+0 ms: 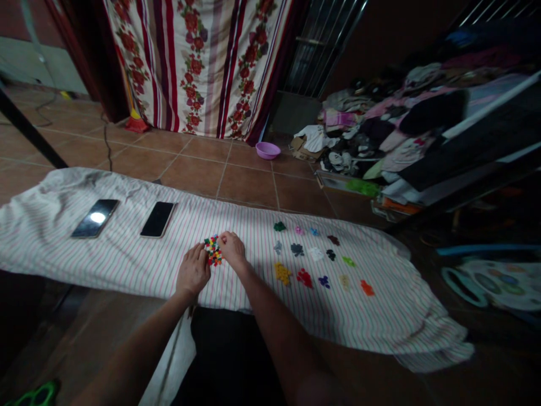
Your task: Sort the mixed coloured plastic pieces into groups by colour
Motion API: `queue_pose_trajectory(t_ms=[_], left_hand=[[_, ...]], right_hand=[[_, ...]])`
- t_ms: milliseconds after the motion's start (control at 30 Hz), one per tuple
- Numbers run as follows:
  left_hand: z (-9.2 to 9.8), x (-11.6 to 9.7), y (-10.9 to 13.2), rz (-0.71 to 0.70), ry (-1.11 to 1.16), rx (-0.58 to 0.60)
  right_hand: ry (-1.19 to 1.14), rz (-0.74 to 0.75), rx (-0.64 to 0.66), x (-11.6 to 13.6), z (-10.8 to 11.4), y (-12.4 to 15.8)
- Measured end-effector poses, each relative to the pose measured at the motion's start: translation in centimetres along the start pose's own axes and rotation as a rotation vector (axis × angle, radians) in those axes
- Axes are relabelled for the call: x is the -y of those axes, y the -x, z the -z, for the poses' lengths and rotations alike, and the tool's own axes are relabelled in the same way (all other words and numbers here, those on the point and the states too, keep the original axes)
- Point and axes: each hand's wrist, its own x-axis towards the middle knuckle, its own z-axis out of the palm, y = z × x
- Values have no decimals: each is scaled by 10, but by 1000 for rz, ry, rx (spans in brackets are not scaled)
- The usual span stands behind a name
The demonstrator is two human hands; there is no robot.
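A mixed heap of tiny colored pieces (214,251), mostly red, yellow, green and white, lies on the striped cloth between my hands. My left hand (194,268) rests flat at the heap's left edge, fingers stretched out. On the right side my right hand (232,248) has its fingertips pinched together over the heap; what they hold, if anything, is too small to tell. Further right, small one-color piles stand in rows, among them a yellow pile (282,274), a red pile (304,277), an orange pile (367,287) and a dark green pile (279,226).
Two phones, one with a bright reflection (95,219) and one dark (158,219), lie to the left on the striped cloth (249,287). Beyond it are a purple basin (267,150) on the tiled floor, a floral curtain (194,67) and heaped clothes (380,124).
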Motion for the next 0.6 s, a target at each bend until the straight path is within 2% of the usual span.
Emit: queue_pose_trajectory(t_ms=[200, 333, 500, 600], left_hand=[[1, 0, 0, -8, -3, -3], [1, 0, -1, -4, 1, -9], [1, 0, 0, -1, -15, -7], [0, 0, 0, -3, -27, 0]], right_hand=[[-306, -42, -87, -17, -13, 3], [-425, -95, -147, -30, -17, 3], [-381, -190, -233, -41, -15, 3], [-272, -162, -260, -39, -15, 4]])
